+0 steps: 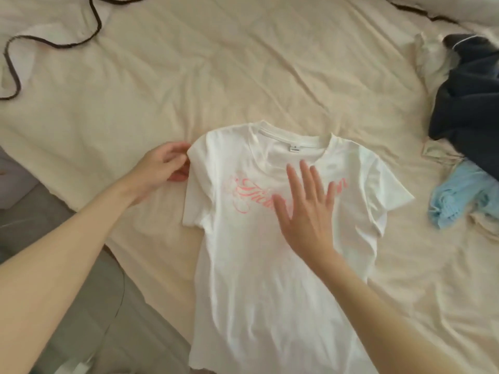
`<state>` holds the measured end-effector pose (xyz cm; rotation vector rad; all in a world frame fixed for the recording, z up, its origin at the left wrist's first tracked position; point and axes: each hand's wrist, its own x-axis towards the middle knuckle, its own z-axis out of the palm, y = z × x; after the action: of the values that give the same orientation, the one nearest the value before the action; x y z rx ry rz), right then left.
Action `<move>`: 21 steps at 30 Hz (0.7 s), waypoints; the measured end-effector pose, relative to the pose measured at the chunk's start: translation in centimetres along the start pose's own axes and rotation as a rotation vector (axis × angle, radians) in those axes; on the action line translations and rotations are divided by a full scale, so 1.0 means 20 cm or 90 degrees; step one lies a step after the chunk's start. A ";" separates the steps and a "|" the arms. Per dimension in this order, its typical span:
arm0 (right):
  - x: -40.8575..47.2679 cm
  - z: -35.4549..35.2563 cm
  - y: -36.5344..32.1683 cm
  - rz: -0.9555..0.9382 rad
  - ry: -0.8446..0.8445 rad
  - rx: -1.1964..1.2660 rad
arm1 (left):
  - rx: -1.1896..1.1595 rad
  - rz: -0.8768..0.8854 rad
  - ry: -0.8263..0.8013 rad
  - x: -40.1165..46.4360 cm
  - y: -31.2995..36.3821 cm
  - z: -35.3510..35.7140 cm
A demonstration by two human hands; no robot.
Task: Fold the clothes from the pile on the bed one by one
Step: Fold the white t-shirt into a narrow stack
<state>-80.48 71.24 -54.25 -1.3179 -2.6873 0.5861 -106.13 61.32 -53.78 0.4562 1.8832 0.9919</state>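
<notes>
Centrally, a white T-shirt [243, 265] with pink script lettering is spread face up on a cream bed sheet [243, 63], collar toward 12 o'clock and hem toward 6 o'clock. The right hand [305, 206] is laid flat on the chest of the shirt, fingers straight and spread wide, so that the middle of the lettering is covered and cannot be read. At 9 o'clock from the collar, the left hand [162, 166] is seen at the shirt's sleeve edge, its fingers curled and pinching the fabric.

Toward 3 o'clock, near the frame edge, a pile of clothes is heaped: a dark navy garment [469, 103] on top, a light blue garment [459, 195] below it, and pale pieces beside them, all well apart from the shirt. A dark cord [16, 76] is looped across the sheet at 10 o'clock. A grey surface [81, 306] is seen beyond the bed's edge at 7 o'clock.

The shirt's hem is cut off by the lower frame edge, and the pile is cut off at the right.
</notes>
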 end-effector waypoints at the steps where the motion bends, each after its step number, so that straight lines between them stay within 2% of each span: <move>1: -0.07 0.07 -0.05 -0.003 -0.034 -0.003 | -0.021 -0.019 -0.024 -0.02 -0.02 0.02; 4: -0.19 0.23 -0.10 0.015 -0.100 -0.054 | -0.103 -0.064 -0.061 -0.04 -0.05 0.08; 6: -0.21 0.28 -0.09 0.028 -0.101 -0.091 | -0.055 -0.035 -0.074 -0.02 -0.05 0.10; 9: -0.20 0.32 -0.08 0.032 -0.092 -0.118 | -0.013 0.030 -0.043 -0.02 -0.07 0.10; 12: -0.20 0.33 -0.08 0.029 -0.073 -0.128 | -0.113 0.043 0.046 -0.04 -0.11 0.09; 21: -0.18 0.38 -0.07 0.023 -0.032 -0.147 | -0.216 0.077 0.308 -0.05 -0.15 0.03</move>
<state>-81.12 65.50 -60.42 -1.4238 -2.8492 0.3236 -104.87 59.05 -55.68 0.1327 2.0614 1.5794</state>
